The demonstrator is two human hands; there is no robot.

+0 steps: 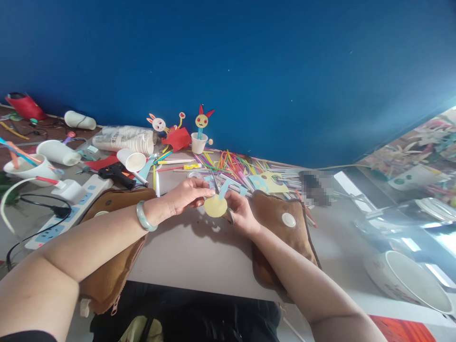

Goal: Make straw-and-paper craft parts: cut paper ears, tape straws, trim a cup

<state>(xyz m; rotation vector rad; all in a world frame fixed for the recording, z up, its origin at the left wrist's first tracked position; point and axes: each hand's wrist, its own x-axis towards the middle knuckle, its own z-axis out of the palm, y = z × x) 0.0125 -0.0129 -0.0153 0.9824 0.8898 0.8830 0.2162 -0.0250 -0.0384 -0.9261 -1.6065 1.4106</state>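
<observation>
My left hand [190, 194], with a pale green bangle on its wrist, is closed in a pinch at the edge of a round yellow paper piece [215, 207]. A light blue paper strip [223, 189] stands at the upper edge of the disc; whether it is joined to it I cannot tell. My right hand [242, 211] is closed around a pair of scissors [215, 181]. Their dark blades point up and away beside the strip, and part of a handle shows under the fingers. Both hands are close together above the table.
Brown cushions [281, 237] lie under both forearms. Behind are scattered coloured sticks [231, 164], cut paper sheets [272, 183] and a paper-cup figure [199, 142]. On the left are a glue gun [117, 175], a power strip [85, 199] and paper cups [59, 153]. A white bowl [416, 280] stands right.
</observation>
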